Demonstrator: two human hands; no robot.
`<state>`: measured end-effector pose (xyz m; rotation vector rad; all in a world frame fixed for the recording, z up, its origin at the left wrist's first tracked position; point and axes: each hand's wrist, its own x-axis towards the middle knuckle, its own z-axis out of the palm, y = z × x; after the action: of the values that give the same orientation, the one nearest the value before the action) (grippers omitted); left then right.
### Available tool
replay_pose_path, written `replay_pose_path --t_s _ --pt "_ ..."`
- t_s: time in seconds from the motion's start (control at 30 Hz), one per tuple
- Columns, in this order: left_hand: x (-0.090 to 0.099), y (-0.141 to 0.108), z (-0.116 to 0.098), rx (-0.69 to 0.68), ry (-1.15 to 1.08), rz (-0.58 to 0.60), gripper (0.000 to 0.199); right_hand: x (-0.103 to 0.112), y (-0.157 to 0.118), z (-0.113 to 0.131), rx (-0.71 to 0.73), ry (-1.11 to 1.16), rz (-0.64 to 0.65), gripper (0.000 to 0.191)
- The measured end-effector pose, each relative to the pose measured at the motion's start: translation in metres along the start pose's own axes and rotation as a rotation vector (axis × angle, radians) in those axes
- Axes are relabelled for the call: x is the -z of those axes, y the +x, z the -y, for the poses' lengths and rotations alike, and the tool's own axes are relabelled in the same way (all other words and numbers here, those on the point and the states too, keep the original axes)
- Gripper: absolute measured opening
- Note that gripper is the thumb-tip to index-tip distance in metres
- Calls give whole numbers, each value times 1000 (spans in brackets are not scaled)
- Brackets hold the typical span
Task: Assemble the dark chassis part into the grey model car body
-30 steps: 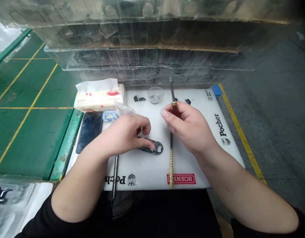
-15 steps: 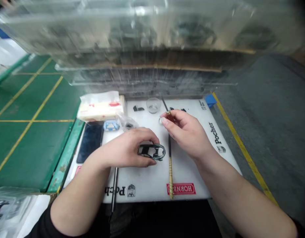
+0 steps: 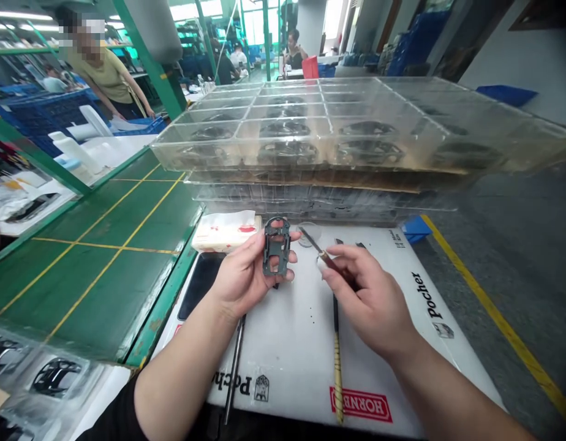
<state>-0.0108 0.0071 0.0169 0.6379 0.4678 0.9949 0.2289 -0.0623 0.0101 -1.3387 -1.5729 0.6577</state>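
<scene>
Pinching dark openwork frame [image 3: 276, 246] upright, left hand [image 3: 249, 275] raised off mat [image 3: 287, 361] (earlier low); right hand [image 3: 368, 297] pinches brown-handled pick [image 3: 324, 255].

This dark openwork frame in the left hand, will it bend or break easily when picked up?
Probably fragile: the dark openwork frame has large openings and narrow bars, which may flex or snap under hard squeezing. The left hand holds it by the edges, so it looks light.
</scene>
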Motion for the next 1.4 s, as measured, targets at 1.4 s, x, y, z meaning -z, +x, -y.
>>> replay_pose_path --t_s 1.4 --pt "7 1 11 -57 195 94 49 1 4 -1 317 -135 36 19"
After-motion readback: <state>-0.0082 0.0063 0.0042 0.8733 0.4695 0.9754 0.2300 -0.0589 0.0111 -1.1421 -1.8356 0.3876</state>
